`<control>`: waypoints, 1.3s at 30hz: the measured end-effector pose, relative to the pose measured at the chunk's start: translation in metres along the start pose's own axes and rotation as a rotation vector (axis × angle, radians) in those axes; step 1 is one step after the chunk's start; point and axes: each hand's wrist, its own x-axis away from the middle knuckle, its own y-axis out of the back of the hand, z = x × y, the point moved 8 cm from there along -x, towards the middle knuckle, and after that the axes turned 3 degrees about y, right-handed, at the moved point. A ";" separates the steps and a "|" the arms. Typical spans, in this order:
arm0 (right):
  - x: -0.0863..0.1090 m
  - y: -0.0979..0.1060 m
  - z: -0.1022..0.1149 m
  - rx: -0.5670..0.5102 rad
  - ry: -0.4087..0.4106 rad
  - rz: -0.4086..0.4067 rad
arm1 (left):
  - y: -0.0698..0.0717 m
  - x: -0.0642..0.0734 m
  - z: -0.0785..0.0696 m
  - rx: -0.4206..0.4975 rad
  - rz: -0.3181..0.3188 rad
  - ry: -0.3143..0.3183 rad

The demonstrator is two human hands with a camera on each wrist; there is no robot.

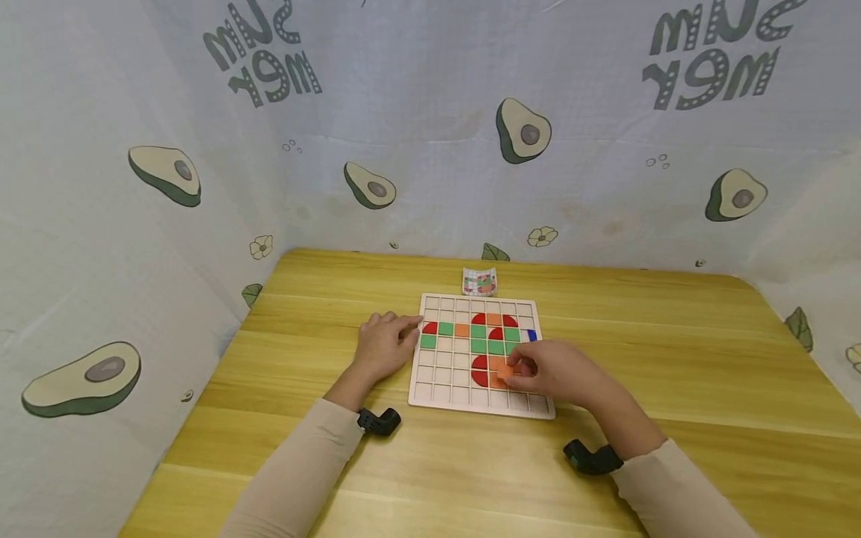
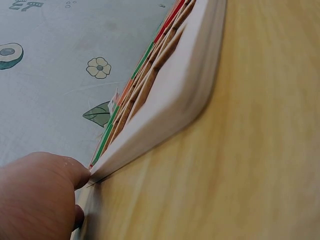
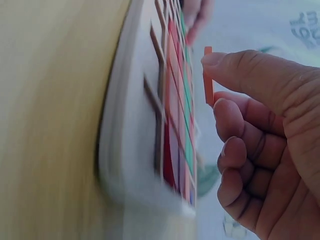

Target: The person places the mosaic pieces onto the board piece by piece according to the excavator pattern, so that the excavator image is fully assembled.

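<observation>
My right hand [image 1: 561, 371] pinches a thin orange square tile [image 3: 208, 80] between thumb and index finger, close over the lower middle of a white wooden grid board [image 1: 440, 392]. In the right wrist view that tile is seen edge-on, apart from the board. Red rounded pieces [image 1: 479, 377] lie in cells just left of the held tile. Green squares [image 1: 478, 346], more red pieces and orange squares fill other cells higher up. My left hand [image 1: 383, 345] rests at the board's left edge, its fingertips right at the rim in the left wrist view.
A small patterned card [image 1: 480, 282] with a coloured grid stands behind the board. One blue piece [image 1: 532, 335] lies at the board's right side. The wooden table [image 1: 673, 359] ends at a fabric backdrop [image 1: 430, 187] printed with avocados.
</observation>
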 end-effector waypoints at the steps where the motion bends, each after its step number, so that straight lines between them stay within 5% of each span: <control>1: -0.004 -0.003 0.004 0.003 0.006 0.004 | 0.000 0.000 0.000 0.000 0.000 -0.001; 15: -0.050 -0.022 0.051 0.030 0.106 0.000 | 0.000 0.000 0.000 0.004 -0.002 -0.004; 26: -0.081 -0.039 0.065 -0.009 0.049 -0.015 | 0.000 0.000 0.002 0.002 0.003 -0.007; 39: -0.086 -0.045 0.077 -0.003 0.073 -0.039 | -0.002 -0.002 0.004 0.005 -0.006 -0.018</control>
